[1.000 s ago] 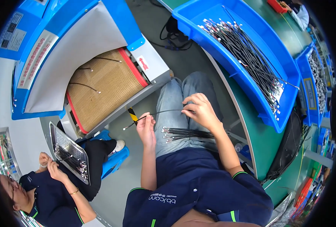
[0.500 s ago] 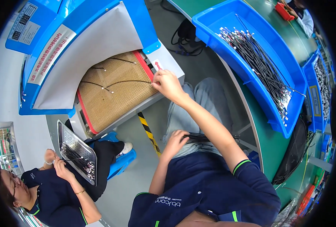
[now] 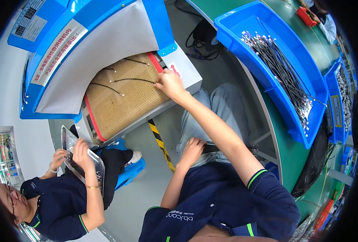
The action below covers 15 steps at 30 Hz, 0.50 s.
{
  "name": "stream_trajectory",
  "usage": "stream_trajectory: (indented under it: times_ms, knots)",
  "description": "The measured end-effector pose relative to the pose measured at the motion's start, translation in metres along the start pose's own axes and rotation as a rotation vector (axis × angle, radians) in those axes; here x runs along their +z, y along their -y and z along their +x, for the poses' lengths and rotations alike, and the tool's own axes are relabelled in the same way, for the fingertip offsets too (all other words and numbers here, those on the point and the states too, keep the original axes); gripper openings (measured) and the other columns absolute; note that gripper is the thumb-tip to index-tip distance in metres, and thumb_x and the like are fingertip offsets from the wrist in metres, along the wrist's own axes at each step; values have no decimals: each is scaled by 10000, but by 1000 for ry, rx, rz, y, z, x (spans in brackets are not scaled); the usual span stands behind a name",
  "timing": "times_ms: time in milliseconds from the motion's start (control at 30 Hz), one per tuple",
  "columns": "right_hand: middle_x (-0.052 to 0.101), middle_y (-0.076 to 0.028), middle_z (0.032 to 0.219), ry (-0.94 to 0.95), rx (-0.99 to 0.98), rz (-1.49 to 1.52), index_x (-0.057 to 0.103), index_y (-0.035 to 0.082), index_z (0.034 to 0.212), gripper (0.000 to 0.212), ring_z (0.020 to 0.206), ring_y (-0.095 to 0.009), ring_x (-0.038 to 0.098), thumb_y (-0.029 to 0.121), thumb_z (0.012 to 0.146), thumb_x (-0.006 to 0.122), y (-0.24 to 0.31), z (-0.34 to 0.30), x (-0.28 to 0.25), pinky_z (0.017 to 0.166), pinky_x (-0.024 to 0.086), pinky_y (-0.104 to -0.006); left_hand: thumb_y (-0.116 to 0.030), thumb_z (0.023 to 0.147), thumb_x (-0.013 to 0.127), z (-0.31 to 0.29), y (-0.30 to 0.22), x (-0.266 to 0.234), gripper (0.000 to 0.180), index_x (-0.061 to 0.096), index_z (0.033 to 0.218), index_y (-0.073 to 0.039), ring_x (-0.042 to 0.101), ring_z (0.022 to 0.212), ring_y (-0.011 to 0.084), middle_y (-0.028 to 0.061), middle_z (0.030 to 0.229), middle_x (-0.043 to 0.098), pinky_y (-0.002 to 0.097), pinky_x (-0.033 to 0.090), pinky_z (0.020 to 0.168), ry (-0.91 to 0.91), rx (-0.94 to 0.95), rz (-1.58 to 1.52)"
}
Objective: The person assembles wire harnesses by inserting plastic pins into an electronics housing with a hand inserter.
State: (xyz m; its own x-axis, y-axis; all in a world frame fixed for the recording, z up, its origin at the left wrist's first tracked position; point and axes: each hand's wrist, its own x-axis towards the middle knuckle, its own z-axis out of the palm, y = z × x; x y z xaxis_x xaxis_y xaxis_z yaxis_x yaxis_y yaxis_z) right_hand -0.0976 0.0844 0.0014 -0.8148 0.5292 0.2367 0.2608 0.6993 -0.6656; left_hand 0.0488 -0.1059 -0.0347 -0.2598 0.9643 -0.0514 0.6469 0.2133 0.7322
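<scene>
The right hand's (image 3: 171, 85) grip seems pinched on a slim black cable (image 3: 132, 79), which late release could skew across the tan mesh belt (image 3: 124, 109).

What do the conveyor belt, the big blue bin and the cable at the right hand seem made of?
Conveyor belt: probably woven mesh, matte tan, from its fine grid. Big blue bin: likely moulded plastic, glossy, showing highlights. Cable: perhaps plastic sheath, smooth-looking black, gently curved.

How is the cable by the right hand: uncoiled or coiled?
Uncoiled: the cable runs from the right hand over the belt in one slight curve.
</scene>
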Motion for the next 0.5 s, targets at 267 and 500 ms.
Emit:
stream_trajectory:
  times_ms: [267,500]
  knots:
    - [631,-122,863,343,112,362,655,28,912,223,772,-270,621,227,814,673,-50,-144,-103,704,480,-359,-86,805,602,11,17,22,146,626,947,-63,528,963,275,75,957,573,389,422,866,-53,27,-37]
    - [670,-158,873,712,356,316,648,40,1027,285,811,-298,649,196,792,683,-104,-247,-160,717,493,-368,-134,848,588,26,16,35,107,618,907,-50,566,860,295,106,874,604,388,429,802,-179,-22,-37]
